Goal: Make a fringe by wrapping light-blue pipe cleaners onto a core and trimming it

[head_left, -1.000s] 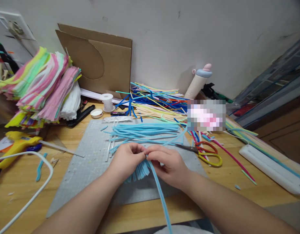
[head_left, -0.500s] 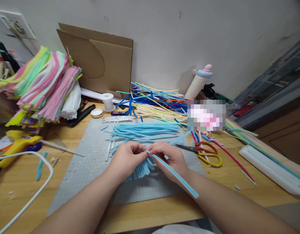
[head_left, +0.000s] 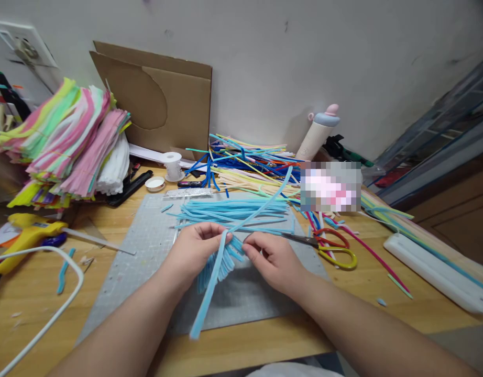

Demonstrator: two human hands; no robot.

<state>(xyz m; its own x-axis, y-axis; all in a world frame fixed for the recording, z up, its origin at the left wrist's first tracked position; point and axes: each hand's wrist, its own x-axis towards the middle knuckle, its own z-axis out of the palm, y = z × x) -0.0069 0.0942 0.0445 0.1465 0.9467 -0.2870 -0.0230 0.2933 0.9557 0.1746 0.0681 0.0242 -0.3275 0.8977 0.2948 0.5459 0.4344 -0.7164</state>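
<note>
My left hand [head_left: 200, 250] pinches a light blue pipe cleaner [head_left: 210, 290], which crosses its fingertips. One end slants down toward the table's front edge, the other up to the right. Beneath these fingers hangs a fringe of light blue pipe-cleaner loops [head_left: 221, 267], partly hidden by the hand. My right hand [head_left: 275, 262] is closed, its thumb and forefinger at the right end of the fringe. A row of light blue pipe cleaners [head_left: 233, 209] lies behind both hands on a grey cutting mat [head_left: 147, 272]. Scissors [head_left: 338, 256] with red and yellow handles rest at the right.
At the left are a yellow glue gun [head_left: 33, 230], a white cable [head_left: 74, 298] and bundles of colored pipe cleaners [head_left: 72, 136]. Cardboard [head_left: 182, 110] leans on the wall. A bottle [head_left: 318, 136] stands at the back; a white bar [head_left: 434, 272] lies right.
The loose pipe cleaner has swung from over my right forearm to across my left fingertips. My right hand has moved slightly right and down, away from my left fingertips.
</note>
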